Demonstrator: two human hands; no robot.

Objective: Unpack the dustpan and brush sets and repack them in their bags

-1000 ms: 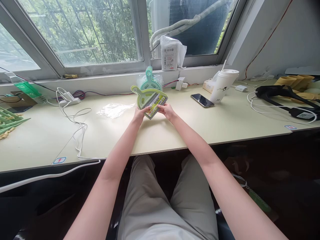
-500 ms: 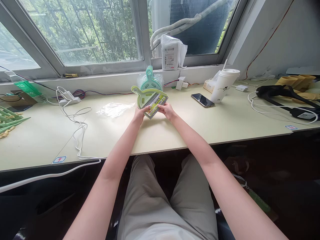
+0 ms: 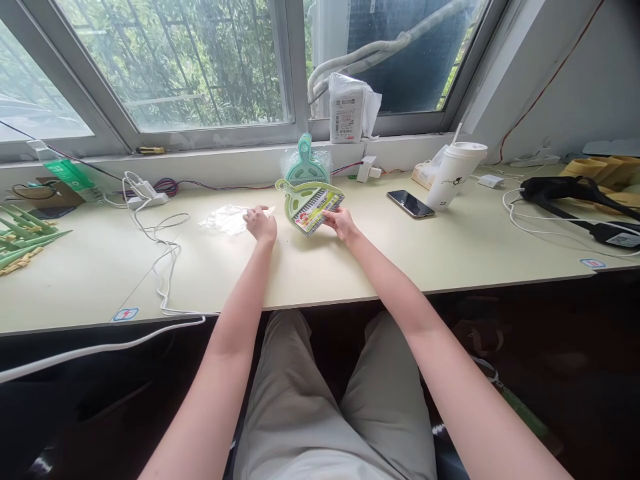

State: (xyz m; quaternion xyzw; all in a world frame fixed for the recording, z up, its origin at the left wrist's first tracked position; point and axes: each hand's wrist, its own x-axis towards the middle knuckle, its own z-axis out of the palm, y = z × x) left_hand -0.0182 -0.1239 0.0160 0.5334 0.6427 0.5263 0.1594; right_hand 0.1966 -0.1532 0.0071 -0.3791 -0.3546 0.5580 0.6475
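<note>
Right hand pinches fan-shaped green plastic dustpan, toward ten o'clock; left hand half-curled at crumpled clear film, hold unclear.

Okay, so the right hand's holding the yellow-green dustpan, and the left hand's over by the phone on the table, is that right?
Not quite: the head view shows the left hand by the crumpled clear plastic, while the phone lies on the table off past the right hand. The right hand is indeed holding the yellow-green dustpan.
</note>
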